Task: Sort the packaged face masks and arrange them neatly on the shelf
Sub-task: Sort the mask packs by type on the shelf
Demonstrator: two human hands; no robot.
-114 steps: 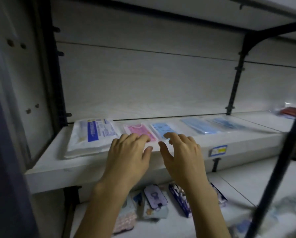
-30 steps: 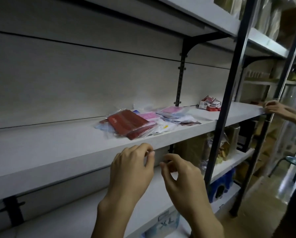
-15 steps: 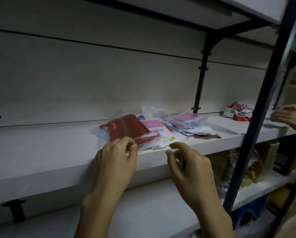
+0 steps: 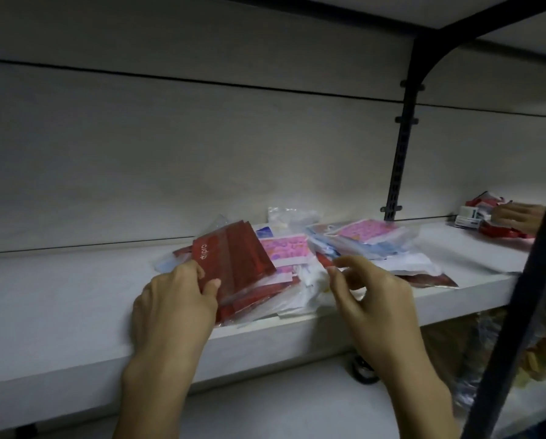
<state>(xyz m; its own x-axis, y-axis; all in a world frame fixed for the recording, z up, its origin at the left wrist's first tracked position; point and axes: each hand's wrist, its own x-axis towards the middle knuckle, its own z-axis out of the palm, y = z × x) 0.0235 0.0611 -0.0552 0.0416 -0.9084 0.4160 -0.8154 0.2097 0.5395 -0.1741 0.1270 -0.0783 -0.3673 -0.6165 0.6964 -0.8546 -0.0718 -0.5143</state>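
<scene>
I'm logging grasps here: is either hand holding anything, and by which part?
The left hand pinches the red packet at its near left corner, thumb on top. The right hand hovers open, holding nothing.

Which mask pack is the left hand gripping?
The dark red pack atop the pile's left side, pinched by the left hand; the pink packs lie untouched.

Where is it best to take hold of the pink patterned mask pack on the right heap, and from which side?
Probably by the near-right edge of the pink patterned mask pack, coming from the front with the right hand. It lies flat on top of the heap, nothing covering it, and its loose clear wrapper sticks out past the mask there, giving a thin flap to pinch. The left hand already has its grip on the red pack.
</scene>
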